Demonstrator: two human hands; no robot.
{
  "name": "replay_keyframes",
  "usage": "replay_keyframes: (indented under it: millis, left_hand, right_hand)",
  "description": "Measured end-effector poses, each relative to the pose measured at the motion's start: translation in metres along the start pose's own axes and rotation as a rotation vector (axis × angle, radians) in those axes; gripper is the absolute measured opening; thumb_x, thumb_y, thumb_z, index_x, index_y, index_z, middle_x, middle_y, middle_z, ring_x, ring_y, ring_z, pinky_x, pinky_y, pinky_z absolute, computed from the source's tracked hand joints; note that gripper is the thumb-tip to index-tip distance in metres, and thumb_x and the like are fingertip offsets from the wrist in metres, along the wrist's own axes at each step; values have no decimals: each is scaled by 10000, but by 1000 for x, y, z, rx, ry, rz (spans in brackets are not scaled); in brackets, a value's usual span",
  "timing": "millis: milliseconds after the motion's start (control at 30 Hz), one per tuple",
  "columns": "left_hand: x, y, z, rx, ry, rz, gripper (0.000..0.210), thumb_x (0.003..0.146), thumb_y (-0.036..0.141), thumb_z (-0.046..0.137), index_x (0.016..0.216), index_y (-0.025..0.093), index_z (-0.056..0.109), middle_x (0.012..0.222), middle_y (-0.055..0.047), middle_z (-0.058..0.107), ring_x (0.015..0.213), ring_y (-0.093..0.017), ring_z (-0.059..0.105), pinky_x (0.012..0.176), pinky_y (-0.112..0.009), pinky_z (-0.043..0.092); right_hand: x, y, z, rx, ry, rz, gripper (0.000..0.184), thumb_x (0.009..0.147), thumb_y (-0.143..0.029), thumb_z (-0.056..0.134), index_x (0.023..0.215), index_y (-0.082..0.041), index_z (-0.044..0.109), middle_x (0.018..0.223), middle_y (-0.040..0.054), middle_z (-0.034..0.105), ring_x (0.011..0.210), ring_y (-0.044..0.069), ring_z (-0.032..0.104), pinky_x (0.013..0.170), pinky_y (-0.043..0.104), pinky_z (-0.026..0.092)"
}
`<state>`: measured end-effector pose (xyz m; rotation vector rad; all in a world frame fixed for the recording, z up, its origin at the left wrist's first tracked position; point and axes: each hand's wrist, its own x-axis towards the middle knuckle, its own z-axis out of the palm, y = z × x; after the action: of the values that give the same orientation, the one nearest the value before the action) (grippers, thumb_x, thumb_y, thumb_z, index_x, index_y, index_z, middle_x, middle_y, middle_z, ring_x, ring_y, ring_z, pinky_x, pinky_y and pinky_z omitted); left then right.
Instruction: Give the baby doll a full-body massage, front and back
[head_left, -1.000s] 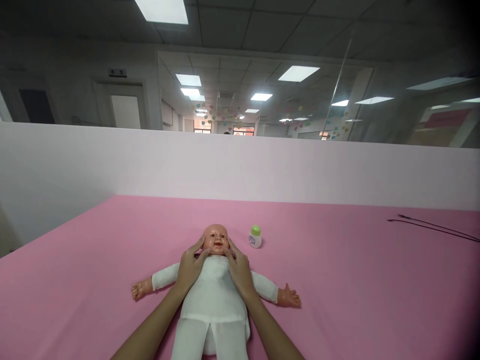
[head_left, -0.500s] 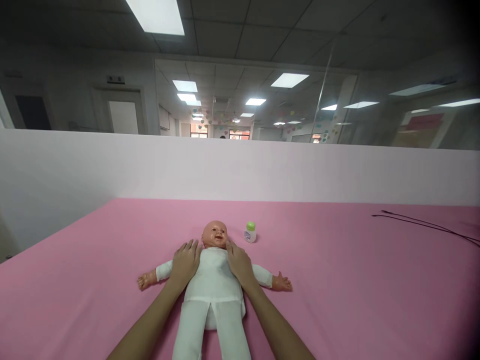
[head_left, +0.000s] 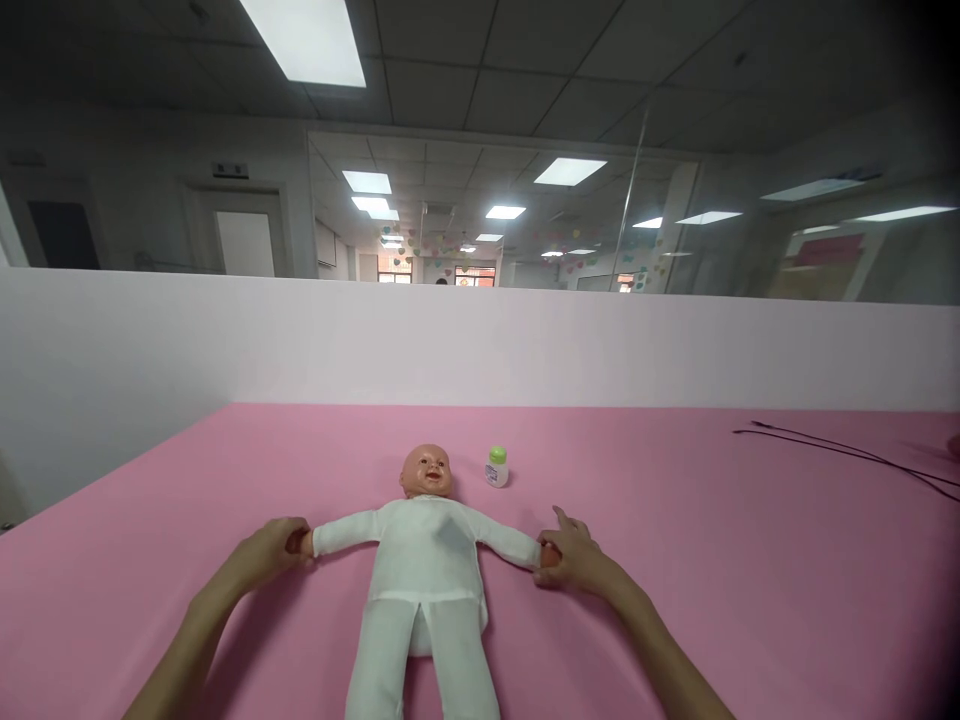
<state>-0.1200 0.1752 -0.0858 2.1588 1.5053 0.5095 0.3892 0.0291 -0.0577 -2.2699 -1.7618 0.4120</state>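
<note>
A baby doll [head_left: 427,550] with a bald plastic head and a white cloth body lies on its back, arms stretched out to both sides. My left hand [head_left: 271,550] is closed around the doll's hand at the left, hiding most of it. At the other side, my right hand [head_left: 576,556] grips the doll's other hand between thumb and fingers, with one finger raised. Beside the doll's head stands a small clear bottle [head_left: 496,468] with a green cap, apart from both hands.
The doll lies on a pink-covered surface [head_left: 675,520]. Thin black cables [head_left: 832,446] lie at the far right. A low white wall [head_left: 480,345] with glass above it closes off the back.
Both my hands have moved outward from the doll's shoulders along its arms and taken hold of its hands. The bottle has stayed in place.
</note>
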Motion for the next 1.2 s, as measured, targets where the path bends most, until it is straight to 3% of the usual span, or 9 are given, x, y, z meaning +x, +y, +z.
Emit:
replay_keyframes:
  millis: [100, 233, 300, 433, 567, 667, 767, 967, 1200]
  left_hand:
    - [11, 15, -9, -360, 135, 56, 209, 688, 373, 762, 807, 211, 705, 711, -14, 645, 679, -212, 606, 611, -279, 425]
    - [32, 53, 2, -827, 313, 10, 512, 628, 547, 881, 949, 183, 717, 927, -74, 721, 879, -253, 695, 754, -350, 566]
    - [41, 67, 21, -975, 384, -7, 594, 629, 638, 865, 950, 163, 707, 962, -92, 719, 931, -260, 697, 810, -375, 579]
    - [50, 76, 67, -940, 564, 1, 545, 776, 702, 714, 819, 163, 644, 799, -68, 668, 803, -233, 654, 731, -348, 548]
    - [48, 75, 88, -837, 555, 169, 433, 856, 542, 676, 1061, 161, 662, 987, -93, 718, 898, -246, 670, 786, -345, 547]
    - [46, 75, 89, -797, 445, 260, 465, 862, 424, 681, 1253, 178, 627, 1203, -110, 713, 1027, -266, 682, 873, -374, 561]
    - [46, 73, 87, -643, 427, 296, 343, 885, 399, 662, 1162, 197, 670, 1165, -100, 731, 1035, -281, 679, 915, -411, 556]
    - [39, 71, 86, -318, 408, 545, 372, 995, 284, 518, 1338, 260, 661, 1322, -98, 691, 1223, -276, 622, 1020, -429, 512]
    - [33, 77, 83, -66, 370, 849, 444, 1009, 129, 410, 1232, 323, 741, 1197, -88, 730, 1116, -243, 638, 963, -433, 507]
  right_hand:
    - [-5, -3, -2, 191, 50, -97, 267, 626, -259, 763, 887, -214, 728, 1173, 136, 702, 1110, 360, 617, 837, 399, 497]
    - [1, -15, -11, 527, 132, -170, 207, 651, -345, 806, 681, -211, 651, 700, 2, 626, 630, 173, 529, 563, 273, 417]
    - [9, -20, -16, 690, 180, -158, 262, 639, -389, 847, 701, -207, 670, 683, -6, 613, 593, 156, 515, 509, 259, 419]
    - [37, -33, -15, 1137, 311, -83, 558, 658, -479, 881, 1113, -223, 686, 702, -20, 646, 538, 140, 528, 503, 272, 472]
    - [68, -54, 11, 1409, 522, -14, 731, 591, -533, 907, 1191, -196, 659, 888, 56, 750, 613, 165, 616, 559, 290, 517]
    - [74, -69, 36, 1253, 466, -148, 658, 691, -630, 814, 1120, -138, 727, 1008, 119, 772, 790, 232, 688, 672, 326, 557]
    - [64, -76, 50, 1032, 359, -276, 645, 787, -626, 748, 1199, -130, 727, 1062, 130, 774, 856, 273, 698, 728, 366, 569]
    - [42, -75, 47, 638, 286, -617, 449, 923, -409, 679, 1345, -257, 686, 1345, 95, 694, 1233, 324, 604, 1062, 500, 486]
    - [35, -78, 53, 200, 278, -829, 446, 995, -176, 453, 1333, -333, 698, 1384, 45, 673, 1232, 294, 525, 1093, 528, 417]
